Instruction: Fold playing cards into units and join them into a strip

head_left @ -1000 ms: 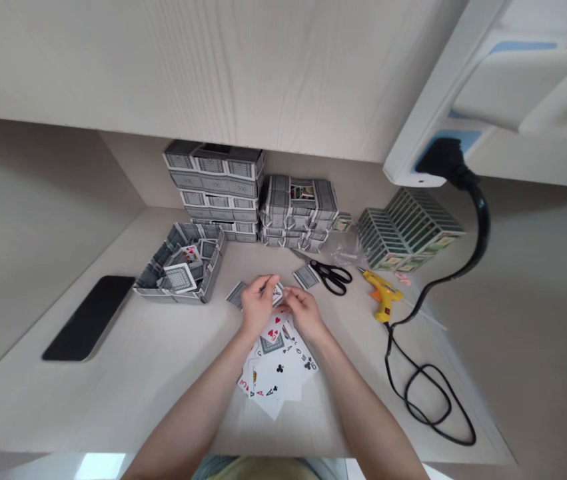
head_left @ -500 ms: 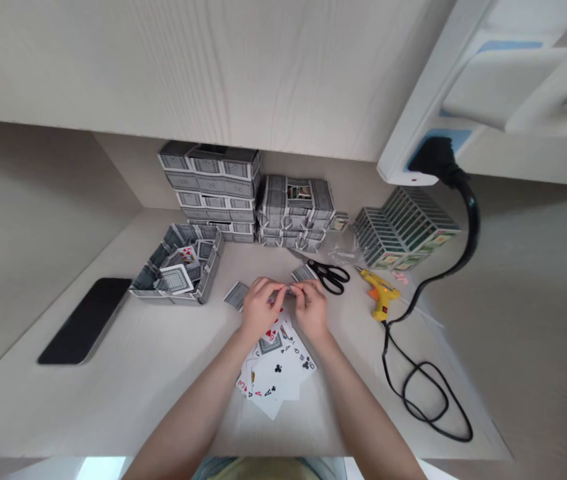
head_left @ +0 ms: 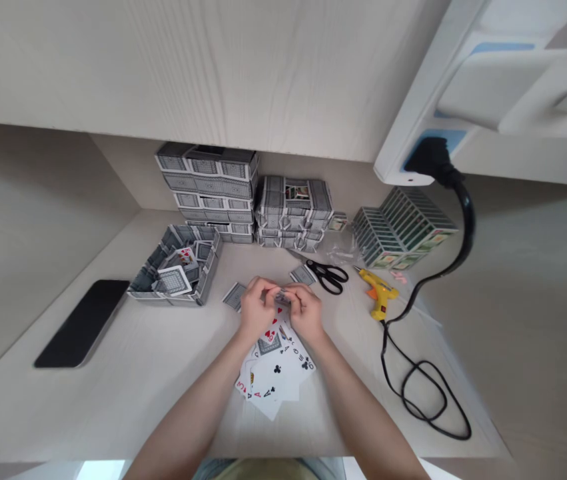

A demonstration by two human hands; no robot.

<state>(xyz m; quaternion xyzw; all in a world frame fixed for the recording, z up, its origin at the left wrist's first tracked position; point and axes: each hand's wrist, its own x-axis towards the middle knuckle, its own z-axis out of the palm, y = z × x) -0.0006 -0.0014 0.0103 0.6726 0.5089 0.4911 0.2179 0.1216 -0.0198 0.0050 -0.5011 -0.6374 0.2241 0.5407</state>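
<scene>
Between the fingertips of both hands is a small grey-patterned playing card, mostly covered by the fingers; it looks bent. My left hand pinches its left end, and my right hand pinches the right. Under and in front of my hands lies a spread pile of playing cards, mostly face up. One grey-backed card rests just left of my left hand. Beyond my right hand, another grey-backed card lies beside black-handled scissors.
A box made of cards holds loose cards at left, near a black phone. Stacked card boxes and a second stack stand behind. To the right are a yellow glue gun, its black cord and green-striped card stacks.
My fingertips have shifted slightly left and toward me, with the card tilted so more of it shows. The whole view has also moved a little.
</scene>
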